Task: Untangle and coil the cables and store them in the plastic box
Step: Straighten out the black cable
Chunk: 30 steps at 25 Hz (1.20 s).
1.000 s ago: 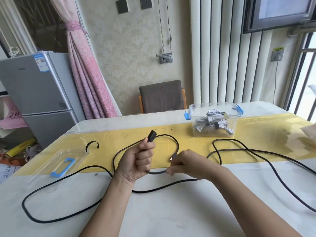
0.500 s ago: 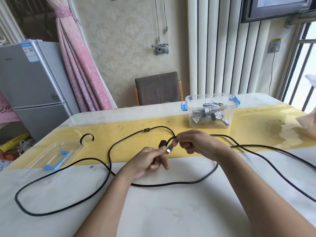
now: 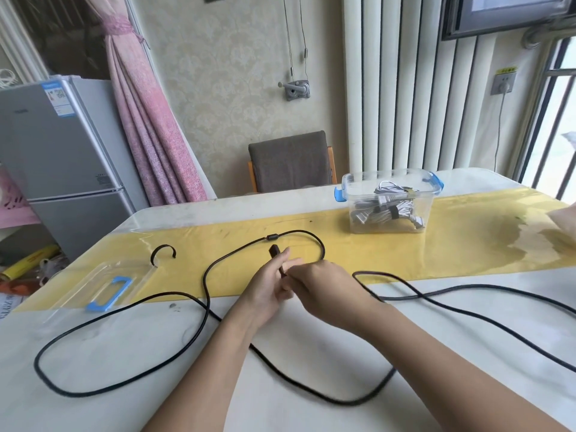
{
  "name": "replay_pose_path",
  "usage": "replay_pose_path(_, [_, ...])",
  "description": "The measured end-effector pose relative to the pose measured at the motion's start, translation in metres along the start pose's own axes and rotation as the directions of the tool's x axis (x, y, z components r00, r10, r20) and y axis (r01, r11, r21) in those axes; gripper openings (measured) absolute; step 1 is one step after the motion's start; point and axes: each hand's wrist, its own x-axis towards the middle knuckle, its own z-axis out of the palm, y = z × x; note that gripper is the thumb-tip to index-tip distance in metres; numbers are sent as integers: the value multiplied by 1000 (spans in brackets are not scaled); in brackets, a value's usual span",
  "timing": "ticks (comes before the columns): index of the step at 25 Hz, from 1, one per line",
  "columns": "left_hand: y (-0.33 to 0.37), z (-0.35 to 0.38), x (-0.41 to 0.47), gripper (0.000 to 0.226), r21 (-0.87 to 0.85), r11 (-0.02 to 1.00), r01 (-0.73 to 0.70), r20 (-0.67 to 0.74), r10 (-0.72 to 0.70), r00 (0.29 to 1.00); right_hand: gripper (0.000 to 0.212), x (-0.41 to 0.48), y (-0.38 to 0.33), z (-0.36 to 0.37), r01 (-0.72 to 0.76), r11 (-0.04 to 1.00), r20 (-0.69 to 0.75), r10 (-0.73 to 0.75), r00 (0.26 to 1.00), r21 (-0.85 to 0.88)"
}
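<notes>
a thin, round black cable (image 3: pixel 204 285) with a matte sheath is spread in wide, loose loops over the smooth white table (image 3: pixel 149 353), to both sides of the hands and under the forearms. a small cylindrical bead (image 3: pixel 272 236) sits on the arc just beyond the hands. the cable's boxy black plug (image 3: pixel 274 251) is pinched between thumb and fingers of the left hand (image 3: pixel 265 294), sticking up past the fingertips. the left palm is turned inward. the right hand (image 3: pixel 327 291) is set against it, back upward, fingers curled in; whether anything is gripped there cannot be told, as the fingertips are hidden.

beyond the right hand, on a glossy yellow strip (image 3: pixel 467 244), a clear plastic box (image 3: pixel 355 213) with blue clips is seen, open, with bundled white cables (image 3: pixel 386 210) inside. well to the left of the left hand lies its clear lid (image 3: pixel 78 294) with a blue handle, and just beyond that a curved black strap (image 3: pixel 162 247).
</notes>
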Motion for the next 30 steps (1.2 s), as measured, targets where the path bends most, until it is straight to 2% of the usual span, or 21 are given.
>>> replay_pose_path(2, [3, -6, 5, 30, -174, 984, -41, -46, 33, 998, 26, 0, -6, 8, 78, 994, 67, -72, 995, -79])
replay_pose_path(4, [10, -12, 6, 28, -349, 934, -78, -39, 69, 997, 26, -2, -8, 10, 121, 989, 166, -106, 980, -83])
replay_pose_path(5, [15, -15, 5, 22, -434, 897, -83, -24, 81, 996, 26, -2, -7, 10, 117, 992, 203, -108, 973, -35])
replay_pose_path(7, [24, -26, 3, 3, -610, 790, -57, 68, 124, 990, 27, -1, -1, 9, 33, 984, 271, -81, 959, 178])
replay_pose_path(9, [30, -37, -1, 7, -690, 721, 62, 284, 191, 940, 25, 3, 10, 4, -86, 921, 349, -57, 936, 381])
replay_pose_path(10, [31, -39, -3, 8, -690, 711, 133, 399, 220, 890, 23, 5, 17, 1, -142, 893, 395, -43, 918, 427])
replay_pose_path(11, [31, -40, -6, 18, -656, 734, 176, 483, 229, 845, 22, 6, 23, -2, -188, 881, 436, -23, 900, 434])
replay_pose_path(13, [32, -37, -14, 29, -557, 812, 176, 558, 209, 803, 19, 5, 37, -10, -251, 891, 481, 43, 876, 378])
replay_pose_path(15, [33, -32, -23, 30, -456, 880, 132, 626, 212, 751, 17, 3, 54, -16, -308, 894, 480, 126, 868, 324])
replay_pose_path(19, [33, -27, -34, 28, -277, 960, 48, 771, 192, 608, 14, 0, 79, -31, -383, 880, 359, 274, 892, 281])
replay_pose_path(21, [33, -29, -34, 29, -180, 980, 82, 849, 113, 516, 5, -2, 83, -38, -426, 850, 279, 347, 896, 310])
replay_pose_path(22, [32, -30, -32, 31, -114, 990, 80, 872, 61, 485, 12, -3, 83, -42, -438, 840, 242, 374, 895, 321])
replay_pose_path(23, [31, -31, -29, 34, -26, 999, 46, 864, 0, 504, 23, -4, 83, -45, -451, 831, 209, 401, 892, 325])
replay_pose_path(26, [26, -33, -24, 42, 228, 974, -7, 709, -161, 687, 37, -4, 79, -52, -504, 754, 138, 496, 857, 421])
replay_pose_path(28, [22, -25, -21, 43, 286, 958, -14, 594, -166, 787, 35, -1, 77, -53, -535, 640, 138, 563, 815, 551])
replay_pose_path(30, [20, -15, -20, 35, 299, 954, 4, 531, -170, 830, 29, 3, 75, -53, -544, 539, 111, 637, 763, 643])
